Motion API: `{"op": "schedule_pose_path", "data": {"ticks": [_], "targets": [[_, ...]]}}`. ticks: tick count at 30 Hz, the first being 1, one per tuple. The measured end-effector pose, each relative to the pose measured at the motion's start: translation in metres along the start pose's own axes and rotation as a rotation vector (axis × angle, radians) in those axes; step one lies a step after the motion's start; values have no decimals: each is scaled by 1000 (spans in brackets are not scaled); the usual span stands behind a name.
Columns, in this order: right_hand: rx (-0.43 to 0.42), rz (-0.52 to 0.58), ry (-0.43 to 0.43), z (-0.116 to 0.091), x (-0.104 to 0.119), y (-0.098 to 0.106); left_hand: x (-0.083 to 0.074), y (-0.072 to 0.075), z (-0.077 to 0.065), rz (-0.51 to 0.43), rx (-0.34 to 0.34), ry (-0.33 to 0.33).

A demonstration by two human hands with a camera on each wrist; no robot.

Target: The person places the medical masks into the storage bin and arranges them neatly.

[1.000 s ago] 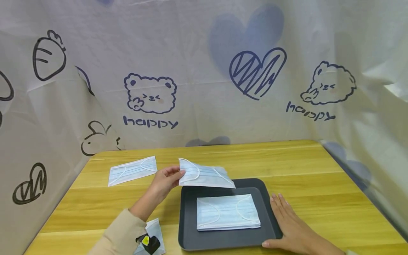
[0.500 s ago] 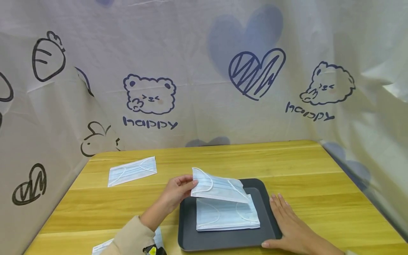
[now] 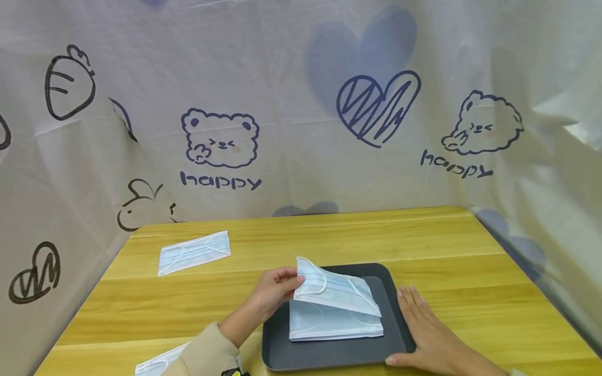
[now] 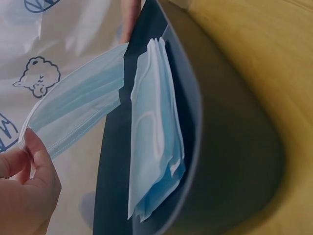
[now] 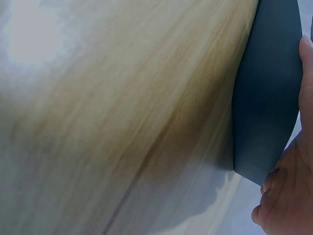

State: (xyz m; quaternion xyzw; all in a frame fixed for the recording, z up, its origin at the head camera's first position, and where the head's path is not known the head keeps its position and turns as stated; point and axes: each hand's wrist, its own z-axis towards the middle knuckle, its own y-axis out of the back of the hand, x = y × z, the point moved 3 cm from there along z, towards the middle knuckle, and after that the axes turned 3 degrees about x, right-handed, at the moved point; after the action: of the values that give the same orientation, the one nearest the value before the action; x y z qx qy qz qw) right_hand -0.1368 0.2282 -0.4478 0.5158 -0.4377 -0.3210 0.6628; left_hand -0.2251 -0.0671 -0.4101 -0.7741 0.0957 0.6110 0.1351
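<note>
My left hand (image 3: 273, 292) pinches a light-blue face mask (image 3: 336, 286) by its left end, between thumb and fingers. The mask slopes down to the right, its far end low over a stack of face masks (image 3: 329, 328) in the dark grey tray (image 3: 287, 357). In the left wrist view the held mask (image 4: 80, 100) stretches away from the fingers beside the stack (image 4: 151, 132). My right hand (image 3: 435, 334) lies along the tray's right side with its fingers straight. The right wrist view has that hand (image 5: 288, 191) against the tray wall (image 5: 269, 93).
One face mask (image 3: 195, 253) lies flat at the back left of the wooden table (image 3: 475, 271). Another mask (image 3: 160, 363) at the front left is partly hidden by the left sleeve (image 3: 207, 350). A cloth with drawings (image 3: 291, 104) hangs behind the table.
My left hand has carried the face mask right and towards me, from behind the tray to over the stack, lowering its far end. The right hand and tray have stayed put.
</note>
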Motion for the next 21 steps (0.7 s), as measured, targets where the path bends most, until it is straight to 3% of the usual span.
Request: {"op": "schedule_pose_path", "data": {"ticks": [11, 21], "targets": [[9, 13, -12, 1, 0, -1, 10, -4, 0, 11, 42, 13], [44, 54, -43, 2, -1, -1, 15, -2, -3, 66, 23, 35]]}}
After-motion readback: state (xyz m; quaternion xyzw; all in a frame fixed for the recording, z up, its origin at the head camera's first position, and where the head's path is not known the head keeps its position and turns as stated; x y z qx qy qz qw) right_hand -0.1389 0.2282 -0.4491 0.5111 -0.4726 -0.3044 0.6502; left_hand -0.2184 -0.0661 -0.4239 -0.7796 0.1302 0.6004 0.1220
